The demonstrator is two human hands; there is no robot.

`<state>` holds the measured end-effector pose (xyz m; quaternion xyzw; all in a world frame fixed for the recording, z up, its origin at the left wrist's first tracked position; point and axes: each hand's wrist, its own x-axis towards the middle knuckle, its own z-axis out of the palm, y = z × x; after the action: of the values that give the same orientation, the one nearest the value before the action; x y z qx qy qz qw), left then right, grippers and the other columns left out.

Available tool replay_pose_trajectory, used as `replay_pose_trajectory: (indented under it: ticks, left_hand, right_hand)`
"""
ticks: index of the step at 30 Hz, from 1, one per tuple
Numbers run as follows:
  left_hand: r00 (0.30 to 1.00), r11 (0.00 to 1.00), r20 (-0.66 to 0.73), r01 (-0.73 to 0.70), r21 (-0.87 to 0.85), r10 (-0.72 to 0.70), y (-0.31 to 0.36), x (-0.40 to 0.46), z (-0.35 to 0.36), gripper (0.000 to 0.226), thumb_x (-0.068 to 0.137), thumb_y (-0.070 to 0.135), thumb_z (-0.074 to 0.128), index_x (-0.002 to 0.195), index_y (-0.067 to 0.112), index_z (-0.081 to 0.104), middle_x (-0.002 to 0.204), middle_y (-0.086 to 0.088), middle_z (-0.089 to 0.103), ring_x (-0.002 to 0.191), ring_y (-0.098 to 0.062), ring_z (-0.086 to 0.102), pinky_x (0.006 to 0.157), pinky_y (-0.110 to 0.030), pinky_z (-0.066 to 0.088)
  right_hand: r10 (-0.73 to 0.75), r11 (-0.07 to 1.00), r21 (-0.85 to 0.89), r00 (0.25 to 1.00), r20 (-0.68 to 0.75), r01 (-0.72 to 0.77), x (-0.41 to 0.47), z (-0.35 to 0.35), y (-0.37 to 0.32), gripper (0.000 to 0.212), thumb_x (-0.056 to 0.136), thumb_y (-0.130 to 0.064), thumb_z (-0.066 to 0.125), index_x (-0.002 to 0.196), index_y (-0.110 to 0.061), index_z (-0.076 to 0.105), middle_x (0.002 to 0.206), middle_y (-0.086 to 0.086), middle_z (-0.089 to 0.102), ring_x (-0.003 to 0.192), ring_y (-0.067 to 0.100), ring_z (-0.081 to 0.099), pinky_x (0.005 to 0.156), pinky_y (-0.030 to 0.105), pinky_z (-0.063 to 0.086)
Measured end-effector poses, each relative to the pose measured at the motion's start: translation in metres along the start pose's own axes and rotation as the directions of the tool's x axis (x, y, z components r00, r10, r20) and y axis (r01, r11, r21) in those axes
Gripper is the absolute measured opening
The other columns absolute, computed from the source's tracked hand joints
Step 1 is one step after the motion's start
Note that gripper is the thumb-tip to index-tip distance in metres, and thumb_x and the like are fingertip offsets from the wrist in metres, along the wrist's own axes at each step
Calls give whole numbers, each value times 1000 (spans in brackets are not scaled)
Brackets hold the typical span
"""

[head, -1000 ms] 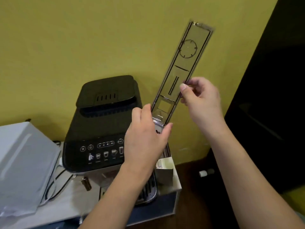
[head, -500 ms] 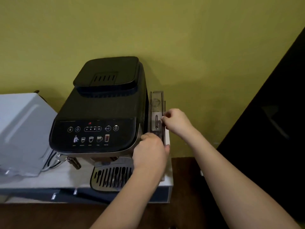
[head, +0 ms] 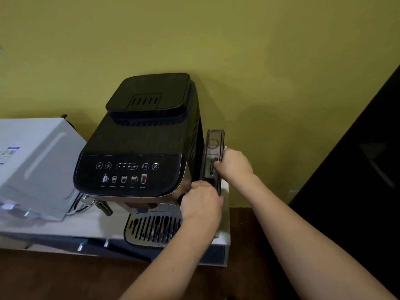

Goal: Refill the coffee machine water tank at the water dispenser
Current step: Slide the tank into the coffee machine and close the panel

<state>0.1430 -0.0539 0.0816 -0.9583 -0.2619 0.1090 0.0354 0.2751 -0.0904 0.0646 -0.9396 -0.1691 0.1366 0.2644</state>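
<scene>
A black coffee machine (head: 138, 146) stands on a white shelf against the yellow wall. Its narrow smoky water tank (head: 213, 148) sits upright along the machine's right side, with the tinted lid lying flat on top. My right hand (head: 234, 164) rests on the lid, fingertips pressing near its middle slot. My left hand (head: 201, 202) wraps around the tank's front end at the machine's front right corner. The lower part of the tank is hidden behind my hands.
A white appliance (head: 32, 167) sits to the left with cables running beside it. The drip tray grille (head: 151, 229) juts out at the front. The shelf edge (head: 225, 241) ends just right of the tank. A dark panel (head: 357, 169) fills the right side; a brown floor (head: 65, 276) lies below.
The tank lid, held up in the air a second ago, has come down flat onto the tank. Both hands have dropped to the tank beside the machine. The view has shifted lower.
</scene>
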Motion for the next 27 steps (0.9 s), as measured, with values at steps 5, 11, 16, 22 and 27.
replay_pose_trajectory:
  ticks: [5, 11, 16, 22, 27]
  left_hand:
    - [1000, 1000, 10, -2, 0, 2, 4, 4, -1, 74, 95, 55, 50, 137, -5, 42, 122, -13, 58, 99, -26, 68, 68, -36, 55]
    - [1000, 1000, 19, -2, 27, 1, 4, 7, 0, 75, 95, 57, 49, 137, -4, 43, 116, -11, 59, 96, -25, 69, 60, -35, 49]
    - [999, 993, 44, -25, 113, 20, 6, 6, 0, 78, 100, 53, 39, 147, -8, 26, 124, -18, 61, 100, -28, 68, 61, -35, 48]
    - [996, 995, 68, -70, 67, 65, 4, 9, 13, 81, 101, 46, 39, 150, -12, 9, 129, -23, 52, 98, -26, 66, 72, -34, 56]
    - [999, 996, 18, -42, -75, 44, 2, 11, 20, 84, 98, 44, 46, 152, -7, 6, 132, -23, 48, 99, -26, 65, 73, -31, 56]
  right_hand:
    - [15, 999, 42, 1000, 7, -15, 3, 3, 6, 23, 84, -22, 55, 99, -6, 60, 99, 17, 69, 90, 36, 65, 66, 32, 47]
    - [33, 997, 76, 999, 6, -34, 4, 5, 7, 25, 88, -21, 55, 108, -5, 54, 107, 19, 67, 98, 38, 64, 72, 36, 49]
    - [111, 973, 194, 991, 78, -124, 11, 9, 9, 29, 88, -25, 60, 108, -4, 53, 107, 19, 65, 99, 39, 65, 73, 37, 51]
    - [121, 915, 366, 982, 144, -167, 20, 18, 13, 32, 90, -24, 56, 114, -4, 60, 109, 17, 65, 93, 39, 67, 80, 50, 58]
    - [94, 868, 478, 989, 112, -136, 24, 30, 20, 38, 80, -32, 49, 113, -18, 62, 100, 14, 70, 88, 35, 67, 75, 54, 59]
